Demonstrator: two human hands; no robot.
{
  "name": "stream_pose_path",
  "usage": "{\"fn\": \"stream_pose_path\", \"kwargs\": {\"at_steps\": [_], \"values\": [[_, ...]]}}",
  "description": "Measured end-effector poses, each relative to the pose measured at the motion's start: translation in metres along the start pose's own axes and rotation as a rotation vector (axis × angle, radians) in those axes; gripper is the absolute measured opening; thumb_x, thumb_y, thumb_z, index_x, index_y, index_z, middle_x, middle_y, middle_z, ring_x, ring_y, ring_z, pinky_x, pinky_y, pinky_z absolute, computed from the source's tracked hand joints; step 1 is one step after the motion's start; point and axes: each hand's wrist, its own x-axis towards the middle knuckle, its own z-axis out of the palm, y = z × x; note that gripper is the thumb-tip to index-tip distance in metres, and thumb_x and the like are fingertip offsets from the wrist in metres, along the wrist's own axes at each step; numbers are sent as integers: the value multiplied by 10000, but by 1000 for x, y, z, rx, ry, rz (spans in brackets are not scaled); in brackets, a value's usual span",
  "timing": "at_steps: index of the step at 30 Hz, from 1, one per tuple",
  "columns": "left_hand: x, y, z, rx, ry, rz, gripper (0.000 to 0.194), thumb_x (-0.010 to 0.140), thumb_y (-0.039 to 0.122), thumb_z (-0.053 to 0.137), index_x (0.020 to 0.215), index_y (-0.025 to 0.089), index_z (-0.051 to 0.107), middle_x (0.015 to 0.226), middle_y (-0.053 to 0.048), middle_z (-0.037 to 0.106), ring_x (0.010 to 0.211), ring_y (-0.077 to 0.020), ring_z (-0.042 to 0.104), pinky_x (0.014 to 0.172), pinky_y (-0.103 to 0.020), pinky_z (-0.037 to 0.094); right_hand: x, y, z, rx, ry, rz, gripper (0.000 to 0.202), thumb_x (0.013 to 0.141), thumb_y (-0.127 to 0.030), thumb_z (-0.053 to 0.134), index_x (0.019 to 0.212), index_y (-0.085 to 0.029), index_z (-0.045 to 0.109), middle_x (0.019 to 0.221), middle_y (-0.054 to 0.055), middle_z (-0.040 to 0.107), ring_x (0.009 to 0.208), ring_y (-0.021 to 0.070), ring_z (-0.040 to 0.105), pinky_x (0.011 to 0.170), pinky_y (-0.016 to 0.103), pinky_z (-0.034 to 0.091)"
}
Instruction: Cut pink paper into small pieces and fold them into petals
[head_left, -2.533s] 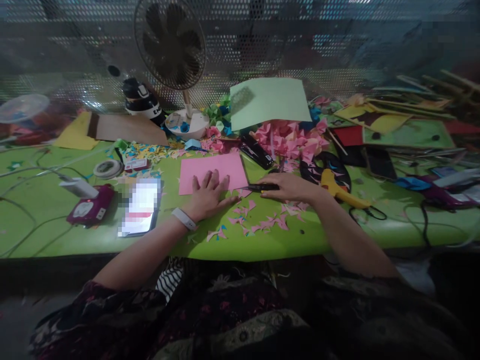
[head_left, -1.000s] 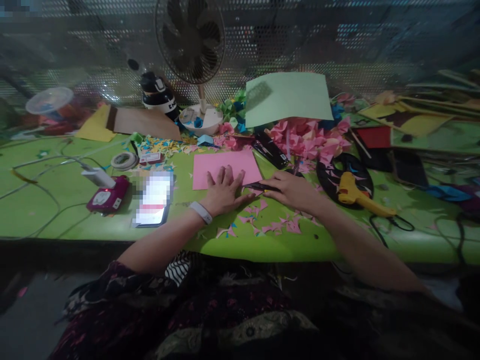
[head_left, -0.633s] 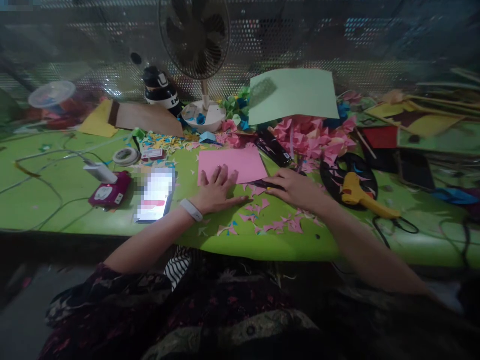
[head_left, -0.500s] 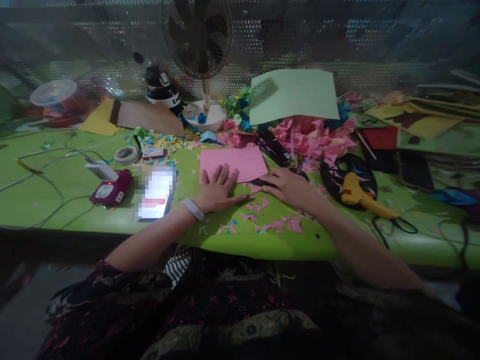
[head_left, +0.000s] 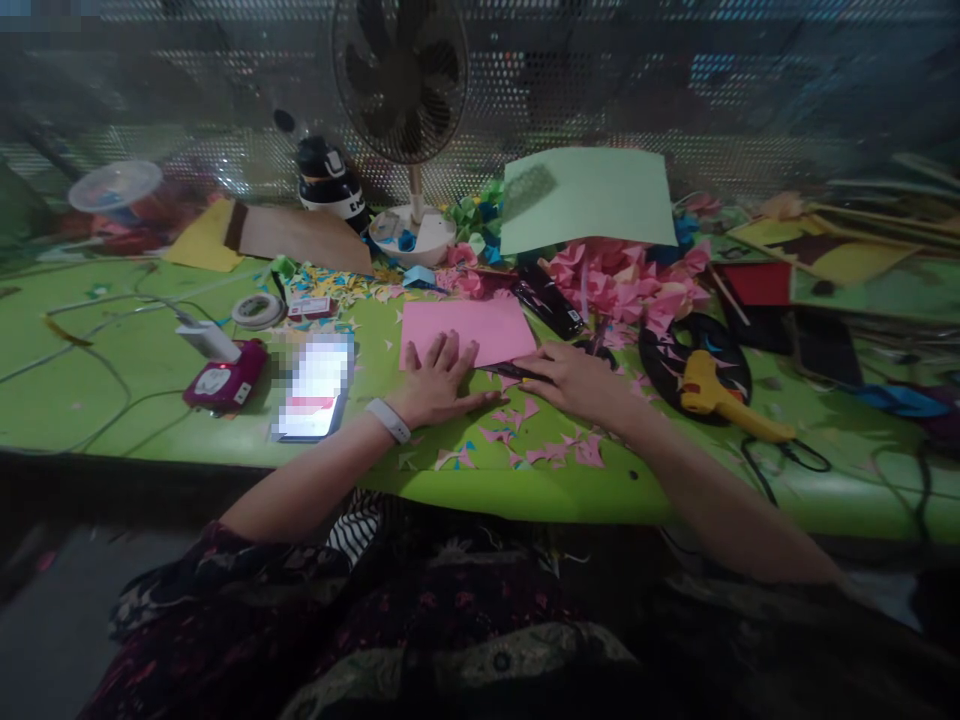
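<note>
My left hand (head_left: 439, 385) lies flat with spread fingers on the lower left part of a pink paper sheet (head_left: 484, 322), pressing it against the green table. At the sheet's lower right edge, my right hand (head_left: 576, 380) is closed around a slim dark tool (head_left: 508, 369) whose pointed end shows left of the fingers. Its exact kind is hard to make out. Pink paper scraps (head_left: 566, 447) are scattered just below both hands. Behind my right hand, a dark loop-shaped thing (head_left: 598, 352) is partly hidden. A black glossy case (head_left: 551, 302) touches or nearly touches the sheet's right corner.
Pink folded paper pieces (head_left: 622, 285) are heaped under a pale green sheet (head_left: 589, 205). A yellow glue gun (head_left: 727, 397) rests on a black round tray (head_left: 652, 375). To the left are a lit phone (head_left: 313, 388), a tape roll (head_left: 259, 312) and a fan (head_left: 401, 80).
The camera view has shifted slightly. My right hand and the dark tool have moved a little left along the sheet's lower edge; my left hand stays on the paper.
</note>
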Motion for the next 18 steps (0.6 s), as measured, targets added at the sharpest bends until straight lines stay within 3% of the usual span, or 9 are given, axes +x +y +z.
{"fn": "stream_pose_path", "kwargs": {"at_steps": [9,12,18], "values": [[1,7,-1,8,-13,-24,881,914,773,288,1625,276,127,1702,-105,48,1567,-354,20,1191,-715,30,0,1,-1,-41,-31,5,444,988,-396,525,1361,-187,645,1146,149,654,1008,276,637,777,371,523],[4,12,-6,-55,-16,25,836,922,770,250,1620,327,122,1705,-58,55,1570,-336,5,1192,-714,36,-3,8,-1,-68,-1,20,408,991,-397,515,1323,-220,675,1153,142,667,1013,270,643,764,351,518],[0,-4,-20,-76,-44,13,906,897,809,198,1624,273,139,1705,-56,41,1568,-323,-32,1226,-647,17,-9,21,1,-67,-3,15,426,1008,-423,471,1326,-220,669,1176,142,665,1026,273,643,780,369,529]]}}
